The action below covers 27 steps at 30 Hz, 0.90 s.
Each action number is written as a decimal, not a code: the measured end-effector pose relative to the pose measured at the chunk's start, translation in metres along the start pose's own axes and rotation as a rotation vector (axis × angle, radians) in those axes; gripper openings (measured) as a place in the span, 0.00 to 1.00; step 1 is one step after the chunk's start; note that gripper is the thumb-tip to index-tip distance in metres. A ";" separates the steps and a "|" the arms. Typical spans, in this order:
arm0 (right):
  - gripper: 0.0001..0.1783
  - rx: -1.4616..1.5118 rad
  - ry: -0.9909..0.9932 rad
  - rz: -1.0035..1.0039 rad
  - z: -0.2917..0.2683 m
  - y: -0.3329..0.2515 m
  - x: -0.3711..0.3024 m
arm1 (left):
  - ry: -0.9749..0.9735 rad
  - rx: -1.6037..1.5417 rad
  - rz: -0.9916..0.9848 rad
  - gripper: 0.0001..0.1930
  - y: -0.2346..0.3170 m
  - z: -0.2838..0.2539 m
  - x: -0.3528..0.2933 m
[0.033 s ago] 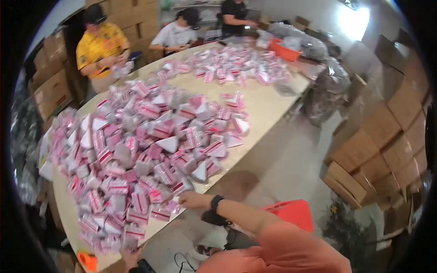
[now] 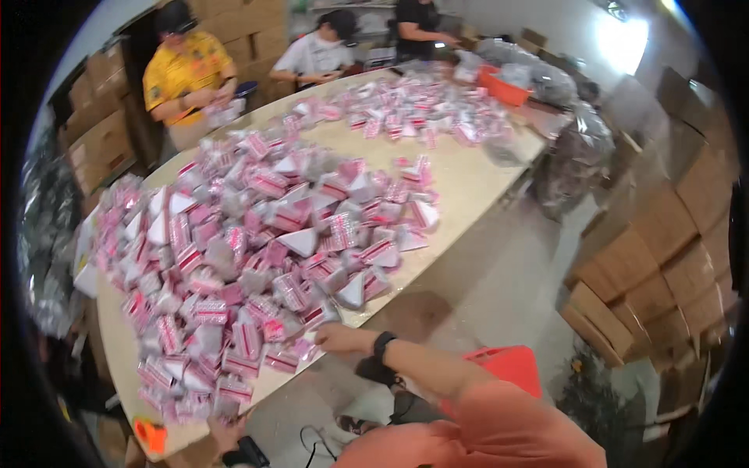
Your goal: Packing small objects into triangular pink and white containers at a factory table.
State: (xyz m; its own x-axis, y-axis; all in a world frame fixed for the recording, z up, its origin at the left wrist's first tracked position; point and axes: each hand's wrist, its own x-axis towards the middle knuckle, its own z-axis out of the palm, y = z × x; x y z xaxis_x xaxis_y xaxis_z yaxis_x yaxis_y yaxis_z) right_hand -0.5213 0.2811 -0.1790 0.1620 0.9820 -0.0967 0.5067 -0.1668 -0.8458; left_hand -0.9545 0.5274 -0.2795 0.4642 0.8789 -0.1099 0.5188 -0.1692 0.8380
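A broad heap of small clear-wrapped packets [image 2: 290, 291], pink and white with red stripes, many of them wedge-shaped, covers the near part of a pale table [image 2: 460, 199]. At the table's near right edge my right hand [image 2: 337, 338] rests against the heap, its fingers curled; whatever they grip is hidden. My left hand [image 2: 225, 430] is low at the table's near edge, just below the closest packets. Blur hides how its fingers are set. Left of it, on the table corner, lies an orange tape dispenser-like object [image 2: 150, 434].
A red plastic bin [image 2: 507, 366] stands on the floor beside my right arm. Cardboard boxes [image 2: 624, 257] are stacked on the right. Farther along the table are a second packet heap [image 2: 421, 109] and an orange basket [image 2: 502, 86]. Three people work at the far side.
The whole scene has shifted slightly to the right in the view. Both hands stay at nearly the same places by the table edge.
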 end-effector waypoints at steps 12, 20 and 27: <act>0.16 0.195 -0.033 0.296 -0.087 0.030 -0.080 | 0.014 -0.878 -0.401 0.17 0.026 0.010 -0.020; 0.20 0.050 -0.050 0.199 -0.074 0.052 -0.042 | -0.022 -0.758 -0.601 0.20 0.073 0.013 0.009; 0.19 0.130 -0.302 0.288 -0.075 0.037 -0.039 | 0.301 -1.034 -0.778 0.18 0.056 0.024 0.017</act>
State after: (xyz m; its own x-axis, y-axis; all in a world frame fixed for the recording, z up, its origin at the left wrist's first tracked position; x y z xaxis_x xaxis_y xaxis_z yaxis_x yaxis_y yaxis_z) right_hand -0.4451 0.2294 -0.1674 0.0166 0.8820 -0.4709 0.3635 -0.4440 -0.8190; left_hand -0.9002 0.5216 -0.2476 0.0517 0.6781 -0.7331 -0.2681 0.7166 0.6439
